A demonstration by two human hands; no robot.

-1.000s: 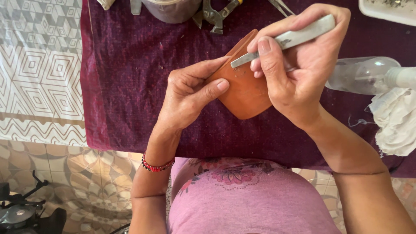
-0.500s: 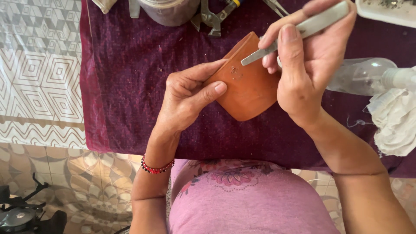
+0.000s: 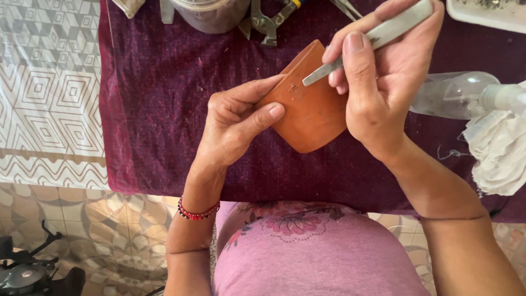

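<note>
My left hand holds an orange-brown clay piece above a dark purple cloth, thumb lying across its left face. My right hand grips a flat grey metal tool. The tool's thin tip touches the upper face of the clay piece, where a small scratched mark shows. The right edge of the clay piece is hidden behind my right hand.
Pliers and a round container lie at the cloth's far edge. A clear plastic bottle and a white rag sit at the right, a white tray at top right. Patterned floor tiles lie at the left.
My right hand and the tool shifted slightly up and right, then the tip settled on the clay's upper face. My left hand kept the clay piece nearly still.
</note>
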